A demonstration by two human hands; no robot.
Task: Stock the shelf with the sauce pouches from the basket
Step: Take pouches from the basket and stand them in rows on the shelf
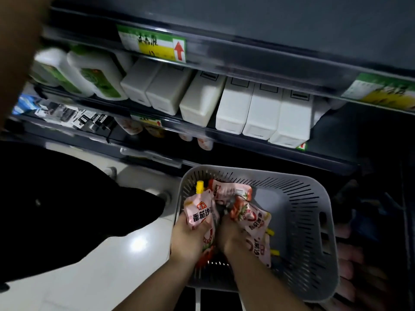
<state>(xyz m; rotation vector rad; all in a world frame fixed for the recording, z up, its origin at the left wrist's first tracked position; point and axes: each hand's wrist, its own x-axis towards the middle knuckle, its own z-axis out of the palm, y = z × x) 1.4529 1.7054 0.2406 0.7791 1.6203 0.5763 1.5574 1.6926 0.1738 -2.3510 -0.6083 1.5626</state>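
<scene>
Both hands are down inside the grey slotted basket (pixel 310 212), close to its near-left corner. The left hand (pixel 190 239) has its fingers curled around the bottom of the upright pouch (pixel 198 213), a pink one with its yellow cap (pixel 199 186) pointing up and away. The right hand (pixel 231 236) sits right beside it, knuckles nearly touching, clutching the crumpled pouch (pixel 251 215). Its fingertips are buried under the plastic, so I can't tell how tight that grip is.

A few loose pouches (pixel 261 250) lie against the right wrist with yellow caps poking out to the right, and the back pouch (pixel 229 190) rests toward the far rim. The right half of the basket is bare floor out to the handle slot, so there's room on that side (the left side is crowded).

Left of the basket there's shiny white floor (pixel 125 250) and a black cloth shape (pixel 56 198) close to the basket's left edge.

Further back is the lower shelf (pixel 150 154) with its clear front lip, and shelved pouches (pixel 132 126) are in the dark gap above it. The space to their right looks dark and open. Above that sits a tight row of white cartons (pixel 258 108), then green-label jugs (pixel 94 79) to the left. A green and yellow price tag (pixel 155 44) is on the rail overhead.
</scene>
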